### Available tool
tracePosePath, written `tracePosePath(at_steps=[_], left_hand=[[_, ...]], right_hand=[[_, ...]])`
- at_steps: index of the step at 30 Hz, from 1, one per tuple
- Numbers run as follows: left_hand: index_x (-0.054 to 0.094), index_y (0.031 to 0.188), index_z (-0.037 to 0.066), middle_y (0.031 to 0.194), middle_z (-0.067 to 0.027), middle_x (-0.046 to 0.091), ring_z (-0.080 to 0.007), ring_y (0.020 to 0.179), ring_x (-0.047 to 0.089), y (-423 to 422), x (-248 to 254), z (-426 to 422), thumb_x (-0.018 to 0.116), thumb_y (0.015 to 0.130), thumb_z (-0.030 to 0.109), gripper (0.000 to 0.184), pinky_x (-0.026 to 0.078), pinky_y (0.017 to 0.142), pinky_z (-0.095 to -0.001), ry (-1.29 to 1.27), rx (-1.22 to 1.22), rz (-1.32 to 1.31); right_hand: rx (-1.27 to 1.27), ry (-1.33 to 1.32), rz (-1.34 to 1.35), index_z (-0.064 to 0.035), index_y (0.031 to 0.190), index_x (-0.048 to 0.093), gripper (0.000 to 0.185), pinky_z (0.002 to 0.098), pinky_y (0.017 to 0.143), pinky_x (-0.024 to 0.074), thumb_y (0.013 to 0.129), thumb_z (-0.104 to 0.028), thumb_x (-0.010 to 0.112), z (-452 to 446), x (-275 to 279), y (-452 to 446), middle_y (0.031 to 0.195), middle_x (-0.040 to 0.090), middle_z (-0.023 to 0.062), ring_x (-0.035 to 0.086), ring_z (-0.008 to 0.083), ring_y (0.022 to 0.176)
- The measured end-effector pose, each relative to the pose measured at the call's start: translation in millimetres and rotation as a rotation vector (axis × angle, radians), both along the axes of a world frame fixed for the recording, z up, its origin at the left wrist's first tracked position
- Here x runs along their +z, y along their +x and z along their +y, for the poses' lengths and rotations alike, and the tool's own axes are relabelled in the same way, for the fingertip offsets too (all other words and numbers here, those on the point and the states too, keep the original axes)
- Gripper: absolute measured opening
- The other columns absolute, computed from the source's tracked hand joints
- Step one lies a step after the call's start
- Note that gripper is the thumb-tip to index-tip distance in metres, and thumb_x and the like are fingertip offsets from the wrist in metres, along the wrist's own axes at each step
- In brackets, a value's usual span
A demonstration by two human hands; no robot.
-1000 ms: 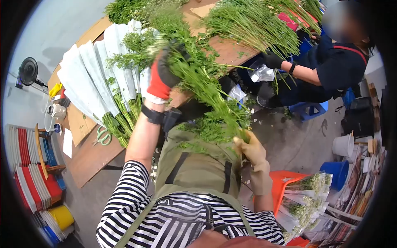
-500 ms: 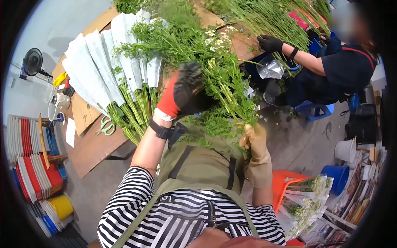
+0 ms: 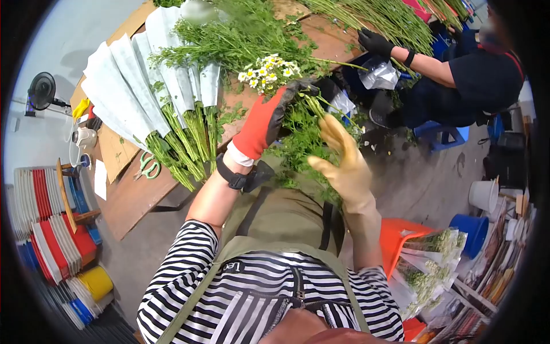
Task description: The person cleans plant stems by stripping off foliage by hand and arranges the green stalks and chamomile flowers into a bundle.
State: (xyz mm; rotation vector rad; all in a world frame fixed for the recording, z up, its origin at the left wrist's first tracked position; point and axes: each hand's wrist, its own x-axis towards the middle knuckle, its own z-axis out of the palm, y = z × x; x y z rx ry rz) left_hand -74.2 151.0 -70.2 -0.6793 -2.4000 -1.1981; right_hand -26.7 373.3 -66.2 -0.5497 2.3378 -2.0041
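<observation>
left hand (image 3: 272,114) now gripping white flowers' (image 3: 268,73) stems (image 3: 312,105), right hand (image 3: 348,169) raised, unclasped

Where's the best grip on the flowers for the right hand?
Probably the stems, just past the left hand, coming from the right: they stick out on that side, near the open right hand, while the flower heads sit beyond the left.

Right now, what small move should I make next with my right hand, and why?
Probably close your right hand lightly around the stems: its thumb and fingers are spread beside them, while your left hand grips the bunch near the white flowers.
</observation>
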Motion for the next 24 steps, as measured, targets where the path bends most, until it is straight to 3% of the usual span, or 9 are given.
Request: tracePosePath(at_steps=[3, 5, 7, 10, 12, 16, 18, 22, 24], left_hand=[[0.056, 0.131, 0.003, 0.128, -0.0096, 0.063, -0.0251, 0.112, 0.064, -4, 3, 18, 0.058, 0.097, 0.019, 0.037, 0.048, 0.1, -0.0382, 0.479, -0.146, -0.294], [0.06, 0.114, 0.002, 0.12, -0.0085, 0.064, -0.021, 0.108, 0.062, -7, 6, 20, 0.044, 0.106, 0.034, 0.036, 0.049, 0.099, -0.0389, 1.194, -0.171, -0.689], [0.057, 0.105, 0.005, 0.109, -0.0087, 0.063, -0.0203, 0.101, 0.065, -2, 22, 7, 0.053, 0.104, 0.032, 0.027, 0.054, 0.091, -0.0383, 1.091, -0.087, -0.478], [0.053, 0.091, 0.012, 0.098, -0.0032, 0.058, -0.0139, 0.071, 0.053, -11, 36, -25, 0.052, 0.104, 0.037, 0.028, 0.05, 0.07, -0.0313, 1.363, 0.056, -0.647], [0.056, 0.103, 0.005, 0.092, -0.0046, 0.056, -0.0151, 0.071, 0.052, -9, 23, -30, 0.052, 0.105, 0.038, 0.034, 0.051, 0.069, -0.0311, 1.121, 0.001, -0.527], [0.059, 0.11, 0.004, 0.095, -0.0033, 0.058, -0.0116, 0.072, 0.051, -4, 21, 5, 0.048, 0.106, 0.037, 0.034, 0.05, 0.069, -0.0291, 1.197, -0.071, -0.654], [0.06, 0.109, 0.005, 0.097, -0.0025, 0.06, -0.0103, 0.072, 0.051, 1, 21, 23, 0.046, 0.107, 0.036, 0.035, 0.05, 0.069, -0.0281, 1.259, -0.186, -0.717], [0.06, 0.102, 0.008, 0.08, 0.0008, 0.059, -0.0075, 0.066, 0.051, 16, 32, 35, 0.046, 0.107, 0.041, 0.036, 0.046, 0.062, -0.0246, 0.973, 0.073, -0.725], [0.06, 0.096, 0.011, 0.073, 0.0025, 0.053, -0.0076, 0.057, 0.046, 11, 24, 13, 0.048, 0.105, 0.042, 0.035, 0.039, 0.05, -0.0248, 1.371, -0.093, -0.85]], right_hand=[[0.043, 0.279, 0.249, -0.0018, 0.121, 0.059, 0.039, 0.0399, 0.083, 0.05, 0.087, -0.016, 0.072, -14, 20, -16, 0.117, 0.065, 0.0187, 0.065, 0.0306, 0.104], [0.19, 0.404, 0.249, -0.001, 0.104, 0.064, 0.02, 0.0422, 0.069, 0.0499, 0.087, -0.011, 0.068, -8, 12, -20, 0.099, 0.068, 0.0174, 0.068, 0.0319, 0.088], [0.177, 0.534, 0.375, -0.0018, 0.098, 0.066, 0.015, 0.0419, 0.069, 0.0486, 0.085, -0.009, 0.068, 3, 1, -11, 0.093, 0.068, 0.0146, 0.065, 0.0324, 0.084], [0.097, 0.672, 0.256, -0.0049, 0.096, 0.071, 0.014, 0.0388, 0.075, 0.05, 0.085, -0.013, 0.066, 36, -51, 15, 0.092, 0.069, 0.0133, 0.064, 0.0334, 0.086], [0.045, 0.681, 0.02, -0.0026, 0.107, 0.064, 0.024, 0.0428, 0.077, 0.0494, 0.088, -0.015, 0.074, 53, -65, 23, 0.097, 0.067, 0.0121, 0.062, 0.0348, 0.086], [-0.088, -0.041, -0.123, -0.003, 0.129, 0.062, 0.053, 0.0359, 0.093, 0.0514, 0.084, -0.025, 0.081, 15, -27, 3, 0.114, 0.07, 0.0169, 0.067, 0.0268, 0.106], [0.043, 0.045, -0.074, -0.0026, 0.136, 0.058, 0.068, 0.0333, 0.097, 0.0501, 0.082, -0.036, 0.082, -1, 3, -15, 0.122, 0.068, 0.0191, 0.066, 0.0239, 0.112], [0.288, 0.782, -0.269, -0.0094, 0.112, 0.068, 0.038, 0.0441, 0.084, 0.0541, 0.092, -0.041, 0.062, -39, 54, -29, 0.099, 0.072, 0.0181, 0.068, 0.0377, 0.095], [0.296, 0.449, -0.175, -0.0054, 0.097, 0.068, 0.033, 0.0487, 0.077, 0.0537, 0.098, -0.035, 0.052, -43, 21, -18, 0.084, 0.07, 0.0179, 0.067, 0.0413, 0.084]])
